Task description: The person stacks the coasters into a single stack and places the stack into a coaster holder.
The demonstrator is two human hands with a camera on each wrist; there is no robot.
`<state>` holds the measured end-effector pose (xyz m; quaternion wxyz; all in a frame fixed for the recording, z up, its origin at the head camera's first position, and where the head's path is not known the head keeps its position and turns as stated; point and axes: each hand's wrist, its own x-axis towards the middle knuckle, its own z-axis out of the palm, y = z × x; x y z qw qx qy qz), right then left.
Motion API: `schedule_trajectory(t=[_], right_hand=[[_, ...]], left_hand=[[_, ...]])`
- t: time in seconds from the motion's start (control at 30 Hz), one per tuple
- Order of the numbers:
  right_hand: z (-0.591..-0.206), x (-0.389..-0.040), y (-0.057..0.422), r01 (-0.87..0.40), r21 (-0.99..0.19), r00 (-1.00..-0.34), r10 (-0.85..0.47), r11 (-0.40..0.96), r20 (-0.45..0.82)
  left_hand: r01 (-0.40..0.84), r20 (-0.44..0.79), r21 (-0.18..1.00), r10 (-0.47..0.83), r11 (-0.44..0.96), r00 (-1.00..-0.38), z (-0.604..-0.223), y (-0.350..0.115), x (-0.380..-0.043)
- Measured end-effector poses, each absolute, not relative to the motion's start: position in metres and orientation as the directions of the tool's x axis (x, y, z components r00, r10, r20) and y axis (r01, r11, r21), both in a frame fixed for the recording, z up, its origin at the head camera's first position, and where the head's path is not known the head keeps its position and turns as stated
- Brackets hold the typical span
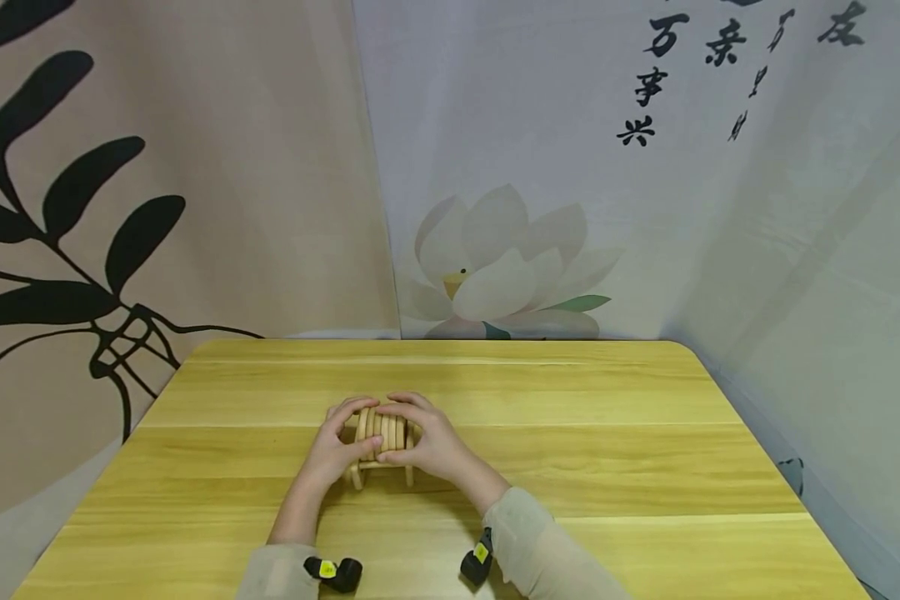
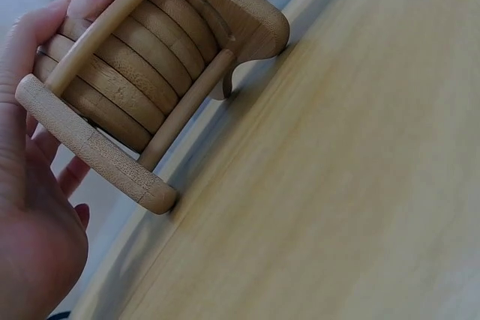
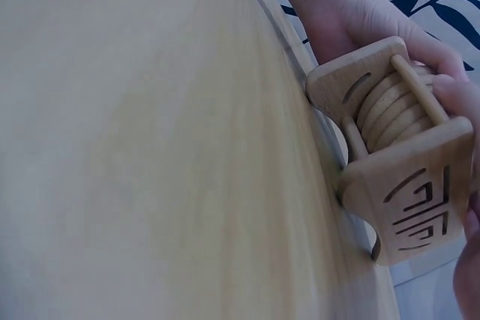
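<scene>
A small bamboo coaster rack [image 1: 399, 466] stands on the table, with cut-out line patterns in its end panel [image 3: 409, 200]. Several round wooden coasters [image 2: 124, 73] sit upright side by side between its end panels, behind two round crossbars. My left hand [image 1: 333, 450] grips the coasters from the left, thumb at the front and fingers over the top. From the other side my right hand [image 1: 433, 442] holds the same row, its thumb low in front and its fingers on the upper edges. Fingers partly hide the coasters in the head view.
The light wooden table [image 1: 607, 467] spreads out on all sides of the rack. Behind it hangs a cloth backdrop [image 1: 270, 167] with dark leaves, a lotus and written characters. A black wrist camera [image 1: 337, 573] is strapped over the left sleeve, another [image 1: 477, 560] over the right.
</scene>
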<state>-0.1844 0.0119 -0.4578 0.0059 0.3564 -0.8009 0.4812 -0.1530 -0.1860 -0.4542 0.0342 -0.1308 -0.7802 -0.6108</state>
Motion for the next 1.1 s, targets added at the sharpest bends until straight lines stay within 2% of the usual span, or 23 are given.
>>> schedule_trajectory(t=[0.17, 0.43, 0.7, 0.93, 1.1], right_hand=[[-0.461, -0.184, 0.012, -0.576, -0.772, -0.747, -0.557, 0.268, 0.364], [-0.464, -0.183, 0.017, -0.595, -0.77, -0.752, -0.498, 0.231, 0.432], [-0.454, -0.179, 0.028, -0.582, -0.789, -0.77, -0.447, 0.198, 0.456], [-0.448, -0.174, 0.043, -0.589, -0.783, -0.781, -0.393, 0.201, 0.486], [-0.442, -0.169, 0.058, -0.605, -0.767, -0.776, -0.369, 0.211, 0.511]], left_hand=[[0.221, 0.194, 0.949, 0.137, 0.223, -0.971, -0.474, -0.191, -0.162], [0.246, 0.228, 0.944, 0.104, 0.219, -0.968, -0.472, -0.192, -0.163], [0.241, 0.226, 0.943, 0.089, 0.232, -0.97, -0.458, -0.188, -0.16], [0.222, 0.211, 0.946, 0.073, 0.236, -0.975, -0.415, -0.174, -0.146], [0.228, 0.215, 0.935, 0.078, 0.272, -0.974, -0.426, -0.173, -0.151]])
